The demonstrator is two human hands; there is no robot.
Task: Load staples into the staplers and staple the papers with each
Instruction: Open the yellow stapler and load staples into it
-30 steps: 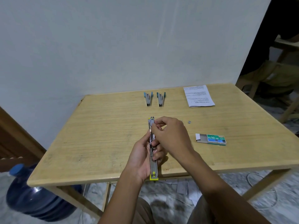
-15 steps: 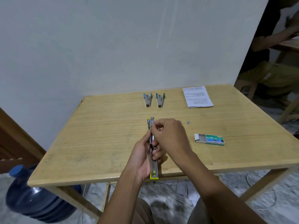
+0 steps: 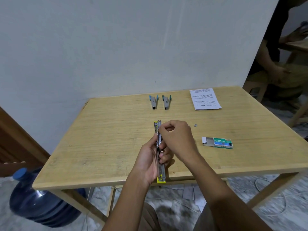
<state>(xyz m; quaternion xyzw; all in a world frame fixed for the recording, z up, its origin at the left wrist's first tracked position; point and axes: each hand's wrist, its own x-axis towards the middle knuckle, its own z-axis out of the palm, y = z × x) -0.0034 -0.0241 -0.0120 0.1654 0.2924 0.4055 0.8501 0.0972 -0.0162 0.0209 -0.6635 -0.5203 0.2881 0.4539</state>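
Over near table [image 3: 108, 139] edge, left hand [image 3: 148, 162] is gripping opened yellow stapler [image 3: 161, 172]; right hand [image 3: 178, 139], fingers curled, is pinching its far end. Staple box [image 3: 218, 142] is lying to the right, loose staples [image 3: 195, 125] beyond it. Blue staplers [image 3: 153, 102] and papers [image 3: 205, 99] are sitting at far edge.

— What lies beyond the fingers [image 3: 166, 130]?
— A pale, plain wall [image 3: 116, 47], evenly lit, right behind the wooden table [image 3: 100, 147] under them.
— And lower left of them?
— A blue water jug [image 3: 38, 202] on the marbled floor [image 3: 241, 185], beside brown wood panelling [image 3: 15, 139]. Far right, a dim doorway [image 3: 273, 39] with wooden furniture [image 3: 298, 113] past it.
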